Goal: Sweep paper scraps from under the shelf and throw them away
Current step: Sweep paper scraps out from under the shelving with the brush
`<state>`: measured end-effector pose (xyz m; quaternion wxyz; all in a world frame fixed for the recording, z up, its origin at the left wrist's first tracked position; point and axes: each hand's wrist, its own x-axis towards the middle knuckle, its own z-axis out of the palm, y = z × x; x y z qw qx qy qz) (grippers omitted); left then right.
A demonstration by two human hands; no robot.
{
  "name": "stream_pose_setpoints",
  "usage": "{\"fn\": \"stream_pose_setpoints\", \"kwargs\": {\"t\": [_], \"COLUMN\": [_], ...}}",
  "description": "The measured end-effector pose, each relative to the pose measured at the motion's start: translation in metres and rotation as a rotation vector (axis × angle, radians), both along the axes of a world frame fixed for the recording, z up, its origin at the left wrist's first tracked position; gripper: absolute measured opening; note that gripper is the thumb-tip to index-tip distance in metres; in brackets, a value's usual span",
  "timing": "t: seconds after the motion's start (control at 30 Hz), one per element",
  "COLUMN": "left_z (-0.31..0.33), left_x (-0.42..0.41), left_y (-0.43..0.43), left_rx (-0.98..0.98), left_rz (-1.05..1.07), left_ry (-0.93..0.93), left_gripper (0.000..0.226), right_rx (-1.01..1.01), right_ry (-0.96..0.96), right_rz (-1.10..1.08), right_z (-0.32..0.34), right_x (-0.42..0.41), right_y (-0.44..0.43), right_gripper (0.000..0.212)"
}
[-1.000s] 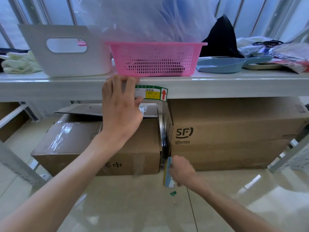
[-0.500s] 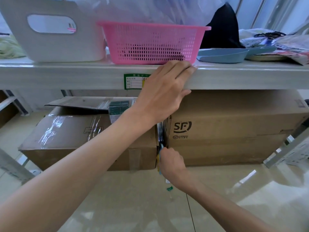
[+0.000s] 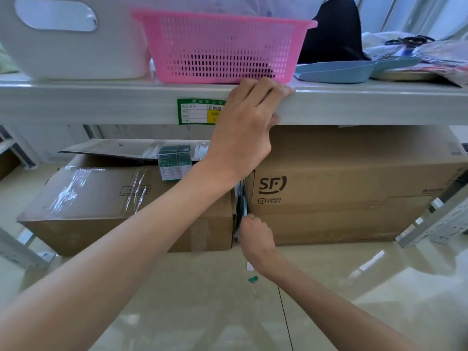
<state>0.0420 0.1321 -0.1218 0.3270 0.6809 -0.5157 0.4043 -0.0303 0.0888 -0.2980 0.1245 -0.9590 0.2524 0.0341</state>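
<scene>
My left hand (image 3: 243,130) grips the front edge of the white shelf (image 3: 367,105), fingers over the top and thumb underneath. Low down, my right hand (image 3: 255,236) holds a thin blue-handled brush (image 3: 241,211) pushed into the narrow gap between two cardboard boxes under the shelf; most of the brush is hidden in the gap. On the floor in front of the gap lie a small green paper scrap (image 3: 252,279) and a white paper scrap (image 3: 250,266) beside my right wrist.
The left box (image 3: 101,206) carries a dark folder and a label stack; the SF box (image 3: 354,188) fills the right. On the shelf stand a white bin (image 3: 73,57), a pink basket (image 3: 222,46) and a blue dustpan (image 3: 336,70). Metal shelf legs flank the glossy floor.
My left hand slid right along the shelf edge, from the green label to past it. My right hand pushed the brush deeper into the gap between the boxes. The view moved closer.
</scene>
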Motion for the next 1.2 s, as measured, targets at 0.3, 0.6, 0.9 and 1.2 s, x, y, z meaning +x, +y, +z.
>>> {"fn": "stream_pose_setpoints", "kwargs": {"t": [0.3,0.6,0.9,1.2], "left_z": [0.0,-0.001,0.0,-0.002], "left_x": [-0.003,-0.006,-0.007,-0.007], "left_y": [0.001,-0.002,-0.002,-0.002], "left_rx": [-0.008,-0.03,-0.018,-0.026], "left_rz": [0.002,0.011,0.018,0.018], "left_ry": [0.016,0.018,0.022,0.021], "left_gripper": [0.039,0.039,0.039,0.04], "right_rx": [0.114,0.22,0.231,0.164], "right_ry": [0.092,0.133,0.207,0.048], "right_rz": [-0.049,-0.096,-0.044,-0.017], "right_z": [-0.05,-0.057,-0.028,0.003], "right_x": [0.002,-0.029,-0.041,-0.003], "right_y": [-0.004,0.001,0.001,0.003], "right_gripper": [0.032,0.025,0.02,0.01]}}
